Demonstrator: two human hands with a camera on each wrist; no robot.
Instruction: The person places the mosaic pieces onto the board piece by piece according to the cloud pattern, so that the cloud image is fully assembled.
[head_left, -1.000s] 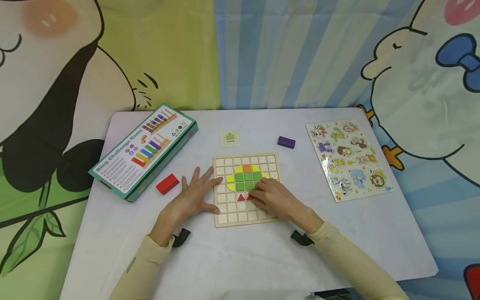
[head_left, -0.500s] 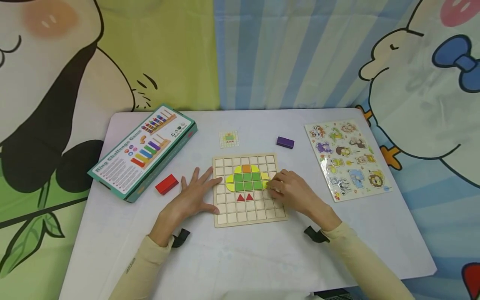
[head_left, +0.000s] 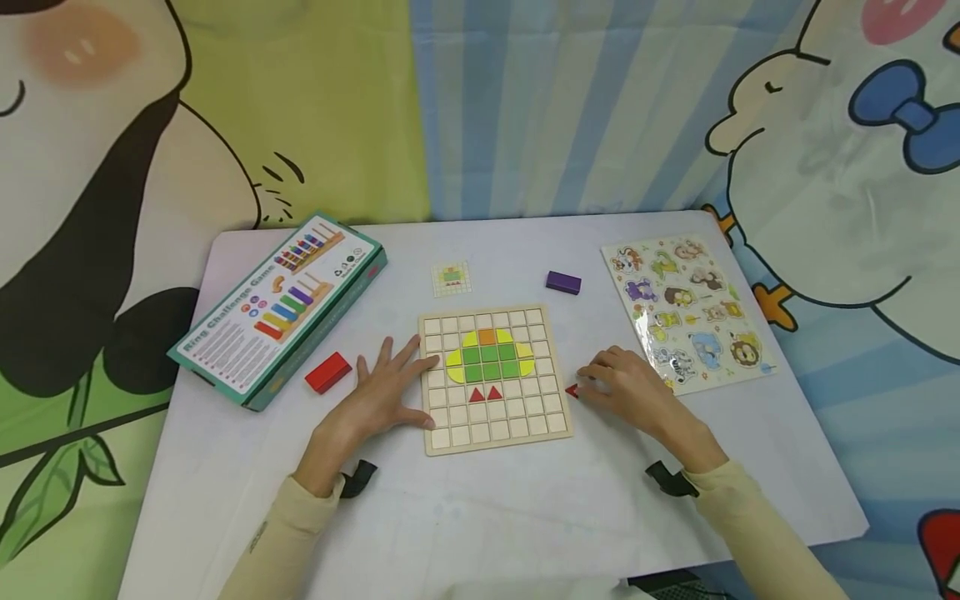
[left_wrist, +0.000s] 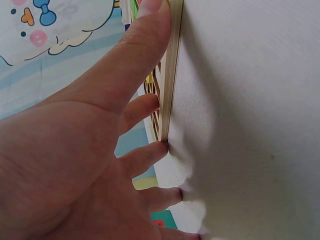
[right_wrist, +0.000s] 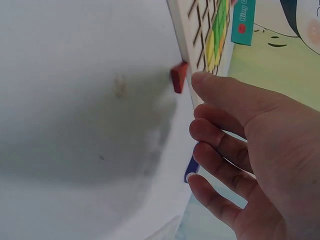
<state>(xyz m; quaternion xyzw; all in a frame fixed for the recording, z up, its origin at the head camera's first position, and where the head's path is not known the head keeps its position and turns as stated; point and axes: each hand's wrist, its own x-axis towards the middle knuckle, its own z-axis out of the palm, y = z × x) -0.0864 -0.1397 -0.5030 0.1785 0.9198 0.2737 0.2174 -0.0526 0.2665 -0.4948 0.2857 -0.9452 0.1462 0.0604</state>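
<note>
A wooden grid board (head_left: 498,432) lies mid-table with yellow, green and orange pieces in its upper cells (head_left: 490,362) and two red triangles (head_left: 494,392) below them. My left hand (head_left: 375,390) rests spread at the board's left edge; in the left wrist view its thumb (left_wrist: 140,45) lies on the rim. My right hand (head_left: 630,392) is to the right of the board, fingers loosely bent. Right at its fingertips is another red triangle (head_left: 572,390); the right wrist view shows this triangle (right_wrist: 179,76) a small gap from the thumb tip (right_wrist: 200,79).
A small pattern card (head_left: 452,279) lies behind the board, a purple block (head_left: 563,282) to its right. Near my left hand are a red block (head_left: 327,372) and a green-edged Ring Challenge Game box (head_left: 277,308). An animal puzzle board (head_left: 690,312) lies at the right.
My right hand has moved right, off the board and onto the table side, and a red triangle now shows at its fingertips. The left hand stays at the board's edge. The head view has shifted slightly.
</note>
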